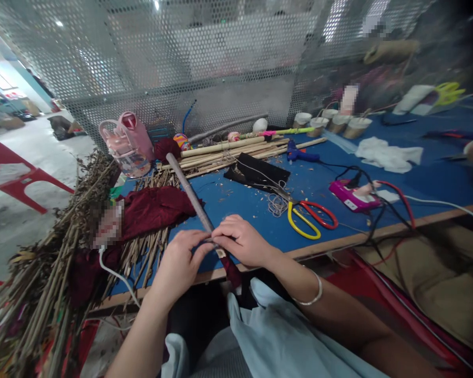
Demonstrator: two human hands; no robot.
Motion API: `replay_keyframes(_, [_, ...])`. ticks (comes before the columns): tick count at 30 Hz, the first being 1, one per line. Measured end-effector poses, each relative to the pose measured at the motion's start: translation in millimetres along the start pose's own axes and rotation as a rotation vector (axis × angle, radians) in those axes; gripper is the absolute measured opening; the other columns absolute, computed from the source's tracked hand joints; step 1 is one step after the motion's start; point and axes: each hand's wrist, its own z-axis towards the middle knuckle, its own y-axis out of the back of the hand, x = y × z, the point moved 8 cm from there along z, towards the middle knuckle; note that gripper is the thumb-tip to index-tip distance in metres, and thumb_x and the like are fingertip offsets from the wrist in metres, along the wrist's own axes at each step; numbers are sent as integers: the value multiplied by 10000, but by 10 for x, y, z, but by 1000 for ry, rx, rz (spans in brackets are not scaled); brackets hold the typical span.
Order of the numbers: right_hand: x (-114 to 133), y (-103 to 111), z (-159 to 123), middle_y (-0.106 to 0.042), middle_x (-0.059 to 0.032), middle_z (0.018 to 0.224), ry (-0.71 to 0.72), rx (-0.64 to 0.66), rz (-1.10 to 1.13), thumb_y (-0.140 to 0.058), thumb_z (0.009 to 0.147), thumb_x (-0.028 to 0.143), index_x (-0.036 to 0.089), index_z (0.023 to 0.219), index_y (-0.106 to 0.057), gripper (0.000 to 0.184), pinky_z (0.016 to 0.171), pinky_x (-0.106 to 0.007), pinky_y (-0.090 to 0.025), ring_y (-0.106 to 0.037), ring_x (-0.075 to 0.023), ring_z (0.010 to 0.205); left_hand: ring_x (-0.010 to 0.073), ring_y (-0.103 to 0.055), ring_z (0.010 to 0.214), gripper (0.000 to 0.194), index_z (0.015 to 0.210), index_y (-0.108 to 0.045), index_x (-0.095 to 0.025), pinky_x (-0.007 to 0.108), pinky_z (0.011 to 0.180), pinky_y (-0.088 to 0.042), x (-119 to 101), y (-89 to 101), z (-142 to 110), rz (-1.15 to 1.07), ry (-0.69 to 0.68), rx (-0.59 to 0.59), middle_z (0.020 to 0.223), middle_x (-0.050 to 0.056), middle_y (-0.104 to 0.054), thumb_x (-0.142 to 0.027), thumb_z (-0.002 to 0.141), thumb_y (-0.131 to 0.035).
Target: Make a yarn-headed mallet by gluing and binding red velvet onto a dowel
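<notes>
A long grey stick [189,194] lies slanted across the blue table [418,178], its near end wrapped in dark red cloth [232,270]. My left hand [179,262] pinches the stick from the left, fingers closed on it. My right hand [242,241] grips the same spot from the right, fingers curled over the stick. A silver bangle [311,296] sits on my right wrist.
Scissors with one yellow and one red handle [309,215] lie right of my hands beside coiled string [276,203]. Maroon fabric [153,207], a heap of dry sticks [51,273], a pink bottle [128,142], bamboo rods [236,149], a blue glue gun [299,154], a pink power strip [350,194] surround them.
</notes>
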Motion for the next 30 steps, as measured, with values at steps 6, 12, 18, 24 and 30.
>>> replay_keyframes(6, [-165, 22, -23, -678, -10, 743, -189, -157, 105, -530, 898, 236, 174, 810, -662, 169, 716, -257, -378, -556, -127, 697, 106, -502, 535, 344, 739, -719, -163, 229, 530, -401, 354, -257, -78, -857, 352, -118, 630, 33, -645, -498, 747, -640])
replay_keyframes(12, [-97, -92, -43, -674, -38, 728, -70, -101, -175, -534, 896, 242, 159, 795, -669, 187, 739, -309, -326, -548, -152, 716, 142, -573, 642, 288, 920, -712, -179, 244, 593, -412, 201, -138, -99, -387, 241, -394, 750, 46, -682, -402, 850, -544])
replay_keyframes(18, [-169, -37, -53, -620, 5, 625, -176, -132, -76, -662, 792, 188, 166, 722, -655, 74, 710, -267, -352, -530, -131, 665, 162, -557, 629, 250, 791, -579, -196, 260, 616, -372, -44, -145, -59, 154, 135, -220, 670, 18, -602, -306, 918, -393])
replay_keyframes(24, [-165, -93, -35, -612, 2, 645, -174, -48, -26, -659, 803, 220, 164, 759, -667, 71, 712, -263, -360, -525, -128, 678, 128, -481, 569, 263, 755, -541, -204, 235, 586, -335, 22, -131, -15, 33, 162, -174, 629, -21, -547, -335, 924, -387])
replay_keyframes(30, [-266, -141, -74, -518, 39, 578, -324, -45, 239, -615, 816, 243, 154, 850, -652, 102, 591, -230, -352, -456, -95, 569, 113, -450, 575, 241, 812, -571, -192, 220, 556, -351, 154, -266, -28, -368, 204, -83, 645, -30, -509, -393, 889, -464])
